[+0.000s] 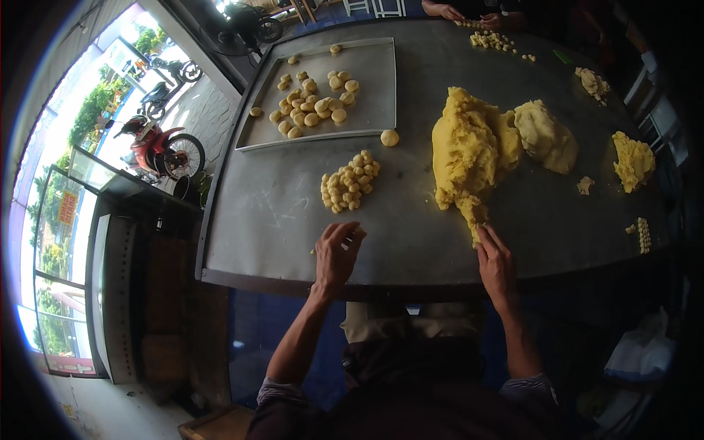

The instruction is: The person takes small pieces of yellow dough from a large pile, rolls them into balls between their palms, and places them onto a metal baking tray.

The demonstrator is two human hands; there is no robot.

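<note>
A big mound of yellow dough (466, 147) lies on the metal table, with a narrow tail drawn toward me. The fingers of my right hand (497, 264) are closed on the end of that tail. My left hand (337, 253) is raised over the table near its front edge, fingers curled together around a small pale piece of dough that barely shows at the tips. Just beyond it sits a pile of small dough balls (350, 181). Against the right side of the mound rests a paler dough lump (546, 136).
A shallow metal tray (323, 138) holds larger dough balls, with one ball (389, 138) outside its corner. Another yellow lump (633, 163) and a row of small balls (644, 235) lie at the right. Across the table, another person's hands (490, 20) are beside more small balls (493, 41).
</note>
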